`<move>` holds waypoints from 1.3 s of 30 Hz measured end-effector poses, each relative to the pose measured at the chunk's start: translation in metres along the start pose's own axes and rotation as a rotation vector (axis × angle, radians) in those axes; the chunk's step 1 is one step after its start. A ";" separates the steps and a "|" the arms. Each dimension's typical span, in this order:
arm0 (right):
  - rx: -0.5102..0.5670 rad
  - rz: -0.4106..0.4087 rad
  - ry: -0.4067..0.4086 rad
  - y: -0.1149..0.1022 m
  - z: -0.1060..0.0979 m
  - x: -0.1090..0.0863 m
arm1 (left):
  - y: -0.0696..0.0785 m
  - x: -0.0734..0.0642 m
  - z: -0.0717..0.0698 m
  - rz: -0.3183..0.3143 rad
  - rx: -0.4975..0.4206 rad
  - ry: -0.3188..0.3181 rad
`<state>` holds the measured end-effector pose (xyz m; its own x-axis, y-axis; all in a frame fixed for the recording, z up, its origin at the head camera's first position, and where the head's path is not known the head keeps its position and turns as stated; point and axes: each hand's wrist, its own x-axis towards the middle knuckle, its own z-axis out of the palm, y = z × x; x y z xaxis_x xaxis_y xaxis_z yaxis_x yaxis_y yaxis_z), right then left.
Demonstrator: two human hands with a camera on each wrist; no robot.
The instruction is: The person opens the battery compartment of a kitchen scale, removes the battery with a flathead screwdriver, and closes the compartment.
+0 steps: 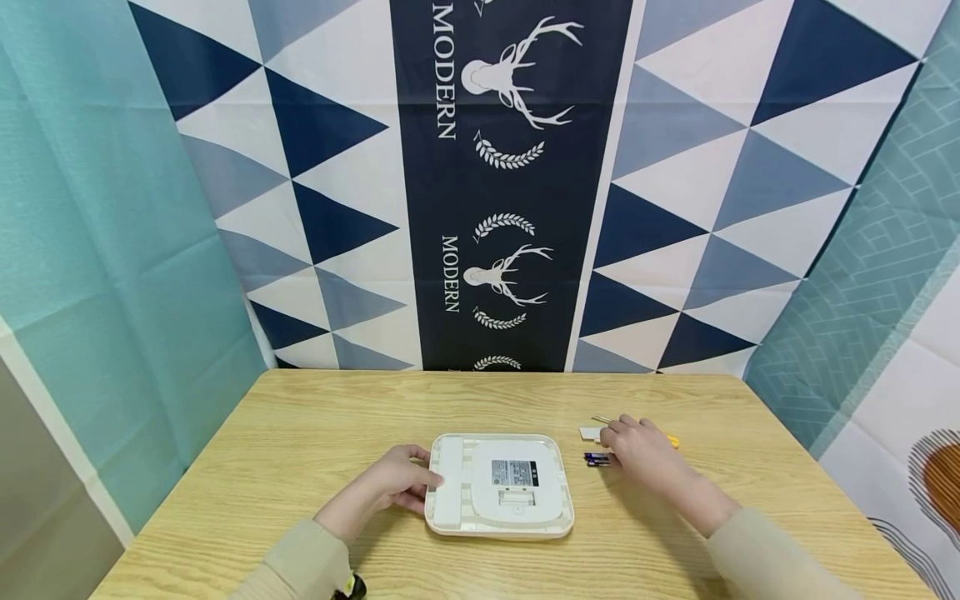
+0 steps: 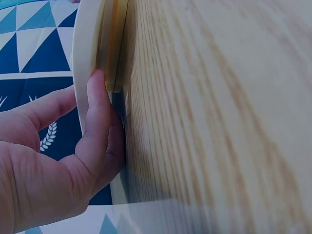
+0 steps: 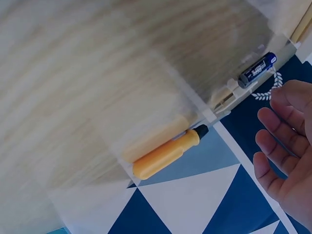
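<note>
A white rounded-square device (image 1: 459,523) lies on the table with its labelled face up, an uncovered battery compartment (image 1: 517,497) below the label. My left hand (image 1: 408,477) grips its left edge, thumb on top and fingers beneath. In the left wrist view, that hand (image 2: 53,170) holds the white rim (image 2: 87,53). Over on the right, my right hand (image 1: 641,450) hovers by blue batteries (image 1: 597,459) and a small white piece (image 1: 589,433). Its fingers (image 3: 268,141) are loosely bent in the right wrist view, with nothing seen in them.
A screwdriver (image 3: 165,156) with a yellow handle lies on the wooden table (image 1: 330,408) beyond my right hand. A patterned curtain (image 1: 510,192) hangs behind the table's far edge. Something black and yellow (image 1: 351,587) shows beside my left sleeve.
</note>
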<state>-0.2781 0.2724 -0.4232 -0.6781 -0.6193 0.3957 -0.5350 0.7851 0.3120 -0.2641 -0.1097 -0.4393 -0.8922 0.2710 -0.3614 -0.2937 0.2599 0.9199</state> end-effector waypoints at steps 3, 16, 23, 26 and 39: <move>-0.019 0.000 0.014 0.003 0.002 0.004 | 0.000 0.000 0.000 -0.007 0.002 0.007; 0.015 0.024 -0.030 0.013 0.016 0.015 | 0.001 -0.001 0.000 -0.007 0.005 0.003; 0.031 0.003 -0.062 0.015 0.023 0.016 | 0.002 -0.002 0.000 -0.004 0.012 0.002; 0.032 0.008 -0.089 0.016 0.026 0.016 | 0.002 -0.002 0.000 -0.002 0.010 -0.001; 0.045 0.008 -0.125 0.020 0.037 0.019 | 0.001 0.000 -0.001 -0.005 0.009 -0.004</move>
<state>-0.3201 0.2762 -0.4414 -0.7385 -0.6105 0.2861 -0.5497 0.7909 0.2689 -0.2646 -0.1099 -0.4379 -0.8892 0.2738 -0.3666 -0.2950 0.2696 0.9167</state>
